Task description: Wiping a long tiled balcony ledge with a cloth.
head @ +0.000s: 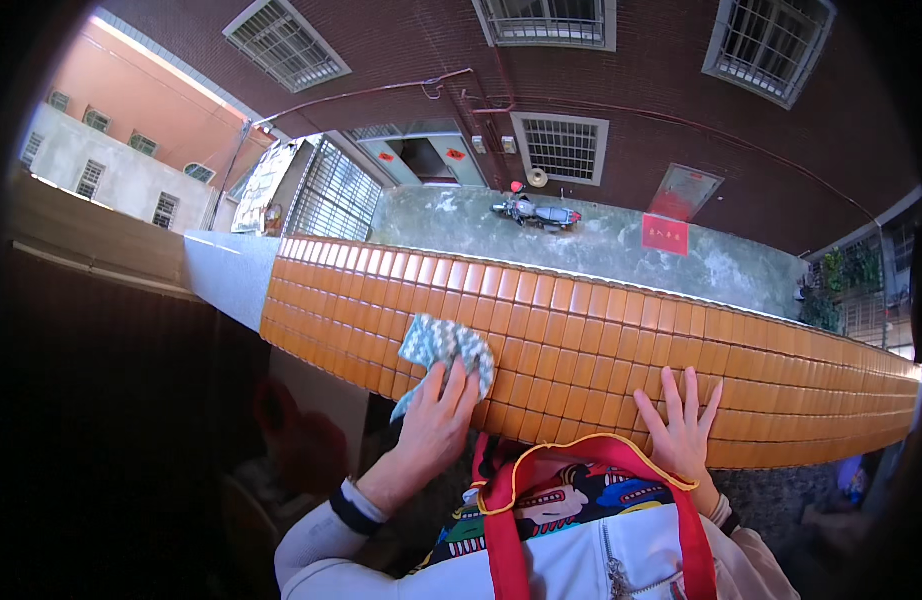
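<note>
A bamboo tile mat of glossy orange-brown slats lies along a ledge in front of me. My left hand holds a blue-and-white patterned cloth pressed on the mat, left of the middle. One corner of the cloth hangs down past the mat's near edge. To the right, my right hand rests on the slats near the same edge, fingers spread and nothing in them. The palm side of each hand is hidden.
Beyond the mat's far edge lies a concrete yard, far below, with a parked motorcycle and a red mat. A pale ledge section continues at left. My red apron is close to the mat's near edge.
</note>
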Tool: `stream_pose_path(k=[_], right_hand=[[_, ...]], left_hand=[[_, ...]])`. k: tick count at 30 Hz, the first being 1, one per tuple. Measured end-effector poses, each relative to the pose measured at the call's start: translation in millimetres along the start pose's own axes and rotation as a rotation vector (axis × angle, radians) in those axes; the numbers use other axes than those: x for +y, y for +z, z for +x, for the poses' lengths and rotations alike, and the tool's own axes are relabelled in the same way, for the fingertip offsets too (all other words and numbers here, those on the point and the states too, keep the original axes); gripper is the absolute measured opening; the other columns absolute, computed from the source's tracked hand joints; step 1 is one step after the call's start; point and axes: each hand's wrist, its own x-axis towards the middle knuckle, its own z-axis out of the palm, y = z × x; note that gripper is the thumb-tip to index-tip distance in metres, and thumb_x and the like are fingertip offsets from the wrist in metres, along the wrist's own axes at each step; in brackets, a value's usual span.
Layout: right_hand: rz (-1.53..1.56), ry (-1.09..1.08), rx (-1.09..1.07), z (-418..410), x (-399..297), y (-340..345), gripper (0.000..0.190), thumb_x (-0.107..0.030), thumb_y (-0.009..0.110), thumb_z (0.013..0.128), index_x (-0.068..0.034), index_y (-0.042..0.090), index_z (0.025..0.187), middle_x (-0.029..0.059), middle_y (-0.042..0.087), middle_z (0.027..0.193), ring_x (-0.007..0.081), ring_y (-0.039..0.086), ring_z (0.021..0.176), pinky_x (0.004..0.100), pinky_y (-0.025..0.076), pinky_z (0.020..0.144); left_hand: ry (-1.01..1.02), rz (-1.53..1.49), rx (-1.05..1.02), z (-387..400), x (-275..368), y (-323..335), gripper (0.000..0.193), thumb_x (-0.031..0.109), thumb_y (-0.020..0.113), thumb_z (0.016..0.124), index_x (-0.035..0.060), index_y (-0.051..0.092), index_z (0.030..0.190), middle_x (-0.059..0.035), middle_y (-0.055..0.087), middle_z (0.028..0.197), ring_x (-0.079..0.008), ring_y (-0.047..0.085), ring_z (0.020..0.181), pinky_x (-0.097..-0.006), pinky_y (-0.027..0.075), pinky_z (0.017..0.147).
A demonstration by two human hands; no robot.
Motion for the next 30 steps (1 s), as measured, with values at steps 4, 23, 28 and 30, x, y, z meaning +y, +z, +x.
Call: stream_pose_path(k=[4, 23, 28, 30], right_hand=[[-0.102, -0.010, 0.032, -2.2, 1.3, 2.6, 0.090, -0.060, 0.077, 0.049, -0.022, 0.051, 0.127, 0.0160, 0.029, 0.145, 0.0423, 0.020, 0.135, 0.0723, 0.004, 0.100], [-0.031, 0.017, 0.031, -1.6, -1.2, 0.4, 0.091, -0.057, 0.079, 0.047, -0.022, 0.051, 0.126, 0.0171, 0.029, 0.145, 0.0416, 0.019, 0.135, 0.0721, 0.004, 0.100], [0.032, 0.047, -0.030, 2.5, -4.0, -6.0, 0.091, -0.058, 0.079, 0.048, -0.022, 0.051, 0.126, 0.0171, 0.028, 0.145, 0.0414, 0.019, 0.135, 0.0718, 0.003, 0.100], [0.044, 0.057, -0.031, 2.5, -2.7, -4.7, 0.091, -0.058, 0.079, 0.048, -0.022, 0.051, 0.126, 0.0172, 0.028, 0.145, 0.0415, 0.019, 0.135, 0.0717, 0.003, 0.100]], left_hand=[[0.005, 0.001, 0.183, 53.7, -17.3, 16.6, 0.049, 0.003, 0.054, 0.073, -0.0002, 0.049, 0.122, -0.0188, 0.047, 0.126, -0.0377, 0.044, 0.114, -0.0431, 0.044, 0.088], [-0.043, 0.046, 0.172, 77.8, -46.1, 17.8, 0.046, 0.005, 0.052, 0.076, -0.0008, 0.049, 0.122, -0.0161, 0.047, 0.129, -0.0361, 0.044, 0.115, -0.0429, 0.044, 0.090], [-0.057, 0.068, 0.134, 80.2, -45.6, 21.6, 0.046, 0.005, 0.052, 0.076, -0.0009, 0.049, 0.122, -0.0174, 0.046, 0.128, -0.0369, 0.043, 0.116, -0.0428, 0.044, 0.090], [-0.034, 0.052, 0.107, 43.2, -38.7, 21.8, 0.046, 0.005, 0.051, 0.076, -0.0016, 0.049, 0.122, -0.0180, 0.046, 0.128, -0.0380, 0.043, 0.116, -0.0431, 0.044, 0.091]])
